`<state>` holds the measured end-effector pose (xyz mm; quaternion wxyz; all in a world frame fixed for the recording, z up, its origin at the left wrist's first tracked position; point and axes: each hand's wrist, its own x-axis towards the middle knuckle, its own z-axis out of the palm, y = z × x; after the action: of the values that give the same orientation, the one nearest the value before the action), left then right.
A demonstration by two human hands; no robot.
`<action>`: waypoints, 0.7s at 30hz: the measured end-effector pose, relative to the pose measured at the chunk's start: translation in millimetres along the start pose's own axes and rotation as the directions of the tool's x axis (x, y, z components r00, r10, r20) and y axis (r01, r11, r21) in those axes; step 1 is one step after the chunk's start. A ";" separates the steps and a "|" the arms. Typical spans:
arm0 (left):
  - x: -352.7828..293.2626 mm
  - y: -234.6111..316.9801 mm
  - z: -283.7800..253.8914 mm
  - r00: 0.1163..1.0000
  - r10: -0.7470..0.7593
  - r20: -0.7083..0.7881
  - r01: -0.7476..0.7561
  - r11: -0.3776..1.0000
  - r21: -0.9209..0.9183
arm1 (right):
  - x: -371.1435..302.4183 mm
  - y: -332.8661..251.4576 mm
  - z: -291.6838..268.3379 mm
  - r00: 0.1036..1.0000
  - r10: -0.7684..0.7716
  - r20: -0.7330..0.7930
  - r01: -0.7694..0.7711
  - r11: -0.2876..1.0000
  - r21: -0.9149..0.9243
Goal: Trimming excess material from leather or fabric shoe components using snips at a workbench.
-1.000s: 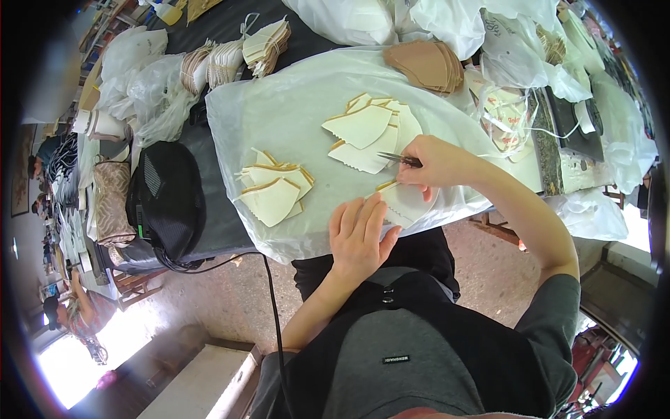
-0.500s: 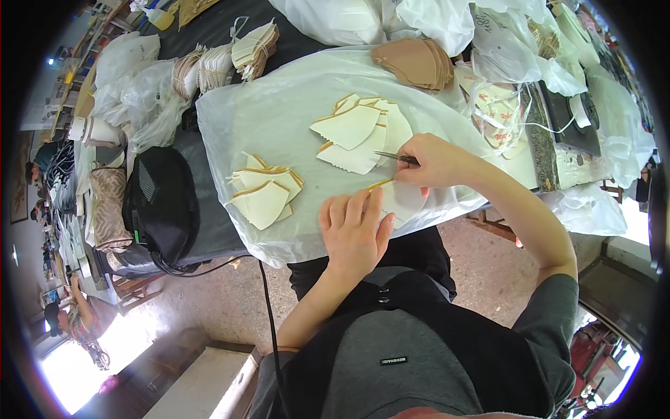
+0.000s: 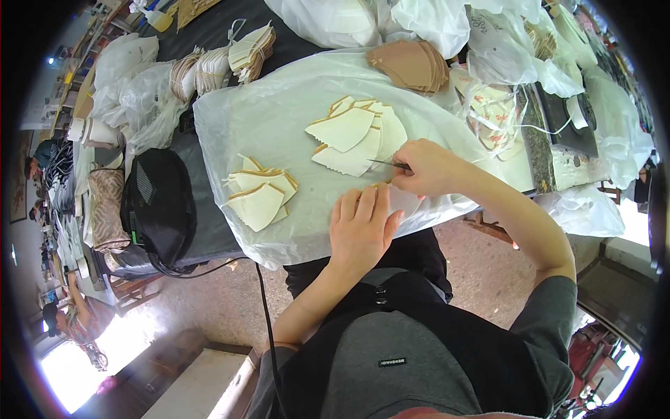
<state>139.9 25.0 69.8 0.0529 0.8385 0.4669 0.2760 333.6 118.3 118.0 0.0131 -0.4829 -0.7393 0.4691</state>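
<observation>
My left hand (image 3: 361,230) lies with outstretched fingers on a white cut piece (image 3: 401,204) near the front edge of the plastic sheet. The hand covers most of that piece. My right hand (image 3: 429,167) is closed round a thin, pointed metal tool (image 3: 391,164), its tip toward the left; the exact kind is hard to make out. Just beyond it, white curved pieces with tan edges (image 3: 356,133) overlap in a loose pile, some with notched edges. A smaller pile of similar pieces (image 3: 259,202) rests to the left.
White plastic sheeting (image 3: 279,126) covers the work surface. Brown cut pieces (image 3: 412,66) are stacked at the back, beside filled plastic bags (image 3: 495,42). Tied bundles of pieces (image 3: 213,68) stand far left, and a black mesh bag (image 3: 162,202) lies nearer. A black cable (image 3: 269,314) hangs in front.
My left hand has slid slightly right, closer to my right hand, covering more of the white piece. The pointed tool stays in my right hand. The view has shifted a little.
</observation>
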 end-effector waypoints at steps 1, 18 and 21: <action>-1.4 -1.1 2.2 1.000 0.021 0.003 -0.021 1.000 0.018 | -1.0 1.2 -2.1 1.000 0.003 0.009 -0.003 1.000 0.019; -5.6 -0.2 -1.5 0.997 0.067 0.038 -0.070 0.995 0.074 | -25.1 6.0 0.1 0.994 0.107 -0.038 -0.096 0.971 0.218; -5.0 0.0 -1.2 0.997 0.076 0.031 -0.078 0.994 0.072 | -23.0 10.1 2.1 0.995 0.084 -0.046 -0.073 0.979 0.192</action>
<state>137.2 20.7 68.7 0.0182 0.8610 0.4432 0.2488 352.0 101.2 119.7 0.0605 -0.5207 -0.6708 0.5246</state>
